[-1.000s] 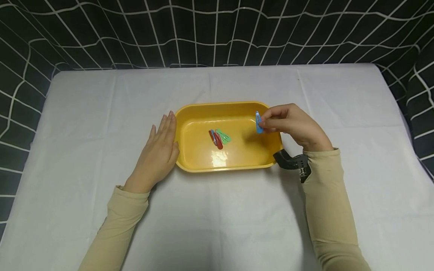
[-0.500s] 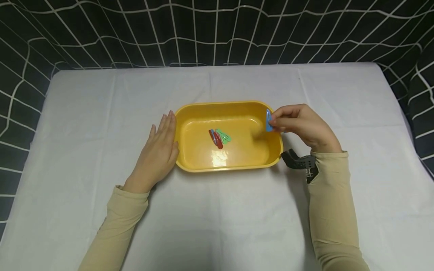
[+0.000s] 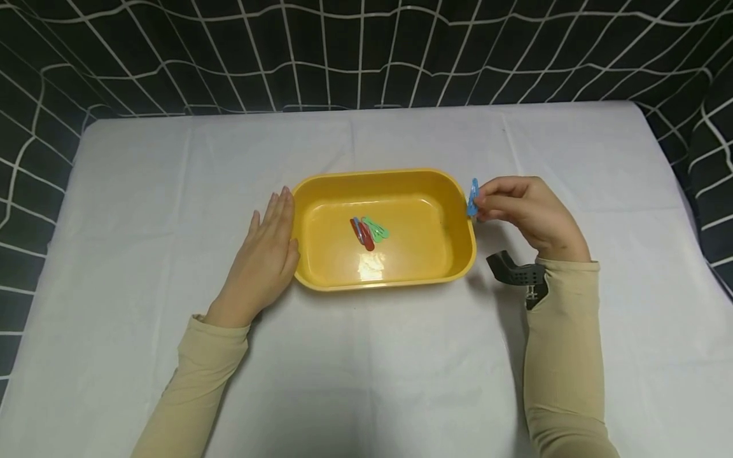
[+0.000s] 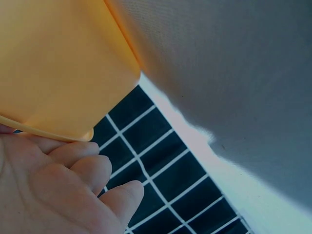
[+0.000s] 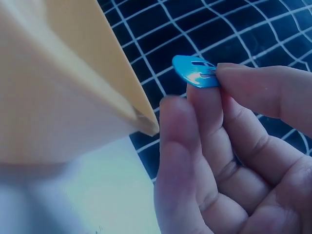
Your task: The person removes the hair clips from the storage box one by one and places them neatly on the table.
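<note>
The blue clip (image 3: 473,198), probably light, stiff and slick, suited a fingertip pinch across its faces. The right hand (image 3: 532,213) pinched it by the yellow tray (image 3: 412,254); the left hand (image 3: 258,261), fingers straight, touched the tray.

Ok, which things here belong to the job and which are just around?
Likely the job:
blue clip, pinched by the right hand
yellow tray, touched by the left hand
coloured clips inside the tray

Just around:
white cloth
netting
black wrist bracket

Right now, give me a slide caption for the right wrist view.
The right hand pinches a blue hair clip near the yellow tray, a white-lined dark backdrop behind.
</note>
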Demonstrator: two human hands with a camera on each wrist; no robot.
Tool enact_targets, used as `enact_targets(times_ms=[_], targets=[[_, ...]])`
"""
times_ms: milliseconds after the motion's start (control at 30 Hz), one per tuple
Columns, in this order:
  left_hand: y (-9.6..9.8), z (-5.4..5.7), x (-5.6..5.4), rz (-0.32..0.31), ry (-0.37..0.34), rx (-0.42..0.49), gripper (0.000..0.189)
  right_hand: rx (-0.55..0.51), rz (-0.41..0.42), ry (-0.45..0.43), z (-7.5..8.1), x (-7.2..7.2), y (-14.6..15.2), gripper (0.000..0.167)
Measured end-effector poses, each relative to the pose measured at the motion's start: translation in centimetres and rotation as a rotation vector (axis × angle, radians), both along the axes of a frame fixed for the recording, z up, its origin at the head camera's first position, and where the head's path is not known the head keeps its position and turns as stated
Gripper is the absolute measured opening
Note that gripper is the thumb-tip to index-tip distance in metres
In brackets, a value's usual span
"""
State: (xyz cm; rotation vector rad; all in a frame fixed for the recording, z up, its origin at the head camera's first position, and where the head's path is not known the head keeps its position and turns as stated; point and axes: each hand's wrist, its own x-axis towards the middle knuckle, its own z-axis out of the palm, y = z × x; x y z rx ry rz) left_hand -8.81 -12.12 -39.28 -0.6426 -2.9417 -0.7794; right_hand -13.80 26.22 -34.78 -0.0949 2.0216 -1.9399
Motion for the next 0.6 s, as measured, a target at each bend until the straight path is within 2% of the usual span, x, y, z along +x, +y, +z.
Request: enact_targets(times_ms=[167, 400, 600], targets=[[0.0, -0.1, 0.0, -0.001, 0.002, 0.003, 0.059, 0.018, 0.000, -0.029, -0.2, -0.1, 0.6, 0.011], [-0.1, -0.2, 0.0, -0.003, 0.010, 0.005, 0.059, 0.174, 0.003, -0.076, -0.6, -0.3, 1.4, 0.014], [-0.1, -0.2, 0.0, -0.003, 0.008, 0.002, 0.059, 0.291, -0.029, -0.133, -1.0, -0.5, 2.0, 0.017]])
